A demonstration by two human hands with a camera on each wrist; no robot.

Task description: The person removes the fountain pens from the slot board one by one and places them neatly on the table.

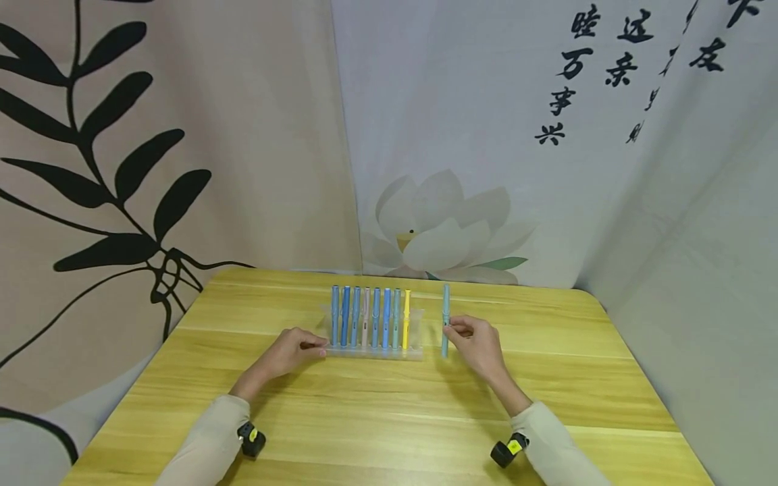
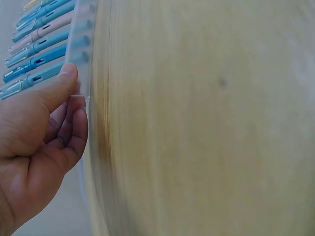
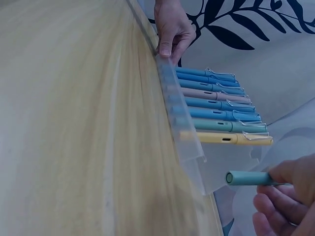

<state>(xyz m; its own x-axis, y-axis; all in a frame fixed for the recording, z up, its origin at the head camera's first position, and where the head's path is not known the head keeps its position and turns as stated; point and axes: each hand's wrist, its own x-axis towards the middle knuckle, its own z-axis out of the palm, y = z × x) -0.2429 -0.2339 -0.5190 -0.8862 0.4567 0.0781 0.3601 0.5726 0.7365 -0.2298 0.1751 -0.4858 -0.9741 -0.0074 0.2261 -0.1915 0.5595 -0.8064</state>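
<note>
Backdrop [image 1: 273,135]: hanging cloth, printed with dark leaves, a pale lotus and black characters. Table [image 1: 365,425]: yellow wood grain; its far edge lies against the cloth.

Rack [image 1: 416,334]: clear, placed toward the table's far edge, near its middle. Contents: eight pens, side by side, clip ends up: blues at the left end, one pink pen [image 1: 365,320] among them, then a green pen [image 1: 397,320] and a yellow pen [image 1: 406,320]. Right end section, past the yellow pen: bare.

Left hand [image 1: 294,352]: thumb and curled fingers pinch the rack's near left corner.

Right hand [image 1: 479,345]: thumb and fingers grip a blue-green pen [image 1: 446,304], roughly upright, just beside the rack's right end and apart from it. Its clip cannot be made out.

Handling notes, as judgement: should the pen be brought to the bare section, hold it parallel to the yellow pen, plain end down, and lower that end behind the rack's front lip before releasing. A grip high on the barrel would spare the neighbours a knock. Firm pressure at the left corner should counter sliding; too hard a pull there may tip the light rack. Match the clip's facing to the row.
</note>
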